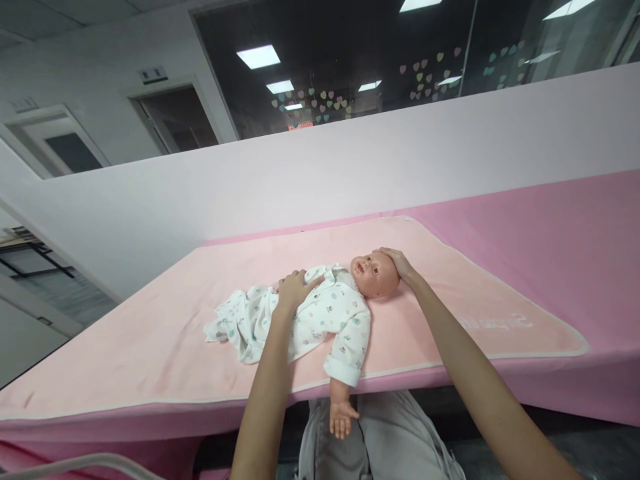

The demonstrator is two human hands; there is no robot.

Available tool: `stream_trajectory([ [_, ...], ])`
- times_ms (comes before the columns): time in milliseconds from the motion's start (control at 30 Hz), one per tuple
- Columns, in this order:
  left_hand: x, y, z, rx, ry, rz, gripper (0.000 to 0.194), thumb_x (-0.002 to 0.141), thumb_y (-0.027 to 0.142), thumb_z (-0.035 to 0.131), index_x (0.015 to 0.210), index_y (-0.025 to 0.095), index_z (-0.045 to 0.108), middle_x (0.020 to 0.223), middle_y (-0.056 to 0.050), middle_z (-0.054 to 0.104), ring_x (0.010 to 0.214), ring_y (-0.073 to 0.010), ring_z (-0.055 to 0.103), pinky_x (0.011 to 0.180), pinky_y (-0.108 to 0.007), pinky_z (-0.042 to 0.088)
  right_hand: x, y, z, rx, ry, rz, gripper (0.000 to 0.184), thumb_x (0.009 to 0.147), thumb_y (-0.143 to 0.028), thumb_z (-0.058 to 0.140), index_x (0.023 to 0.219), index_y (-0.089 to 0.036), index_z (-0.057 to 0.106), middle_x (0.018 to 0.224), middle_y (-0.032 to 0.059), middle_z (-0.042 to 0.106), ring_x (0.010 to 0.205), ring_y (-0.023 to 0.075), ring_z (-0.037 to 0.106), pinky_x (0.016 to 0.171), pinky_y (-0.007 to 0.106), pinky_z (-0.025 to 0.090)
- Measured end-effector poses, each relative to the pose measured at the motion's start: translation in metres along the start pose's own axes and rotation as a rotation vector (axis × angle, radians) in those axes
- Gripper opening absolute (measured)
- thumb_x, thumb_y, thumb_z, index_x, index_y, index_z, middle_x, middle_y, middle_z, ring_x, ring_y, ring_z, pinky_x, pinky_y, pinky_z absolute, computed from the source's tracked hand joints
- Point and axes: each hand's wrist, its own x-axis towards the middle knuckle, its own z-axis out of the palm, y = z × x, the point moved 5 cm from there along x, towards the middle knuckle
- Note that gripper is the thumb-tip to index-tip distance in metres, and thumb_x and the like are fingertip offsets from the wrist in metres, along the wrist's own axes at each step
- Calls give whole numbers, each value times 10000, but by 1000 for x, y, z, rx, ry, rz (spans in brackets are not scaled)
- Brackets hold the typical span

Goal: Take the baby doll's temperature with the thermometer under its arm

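A bald, tan plastic baby doll [377, 277] lies on a peach mat [165, 320] over the pink-covered surface [545, 227]. Its white cotton garment with small prints [323, 320] looks mostly on: collar at the neck, near sleeve on, cuff turned back. The lower part spreads loosely, so fastening there looks unfinished to me. The near forearm [341, 407] hangs past the edge. The left hand [295, 291] rests over the torso, thumb apart from the fingers; the right hand [399, 262] cups the crown, its grip unclenched. Cloth hides the legs; the far arm is mostly hidden, and I can't tell whether the left fingertips pinch anything.
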Motion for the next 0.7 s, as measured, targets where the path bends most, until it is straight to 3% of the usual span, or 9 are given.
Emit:
stream_trajectory([
  [700,2,-2,2,-6,11,9,655,740,735,268,981,202,564,1037,-113,603,1002,-302,543,874,-430,343,4,5,-1,21,-12,3,293,662,-434,589,754,-164,655,834,16,678,847,203,584,803,294,436],
])
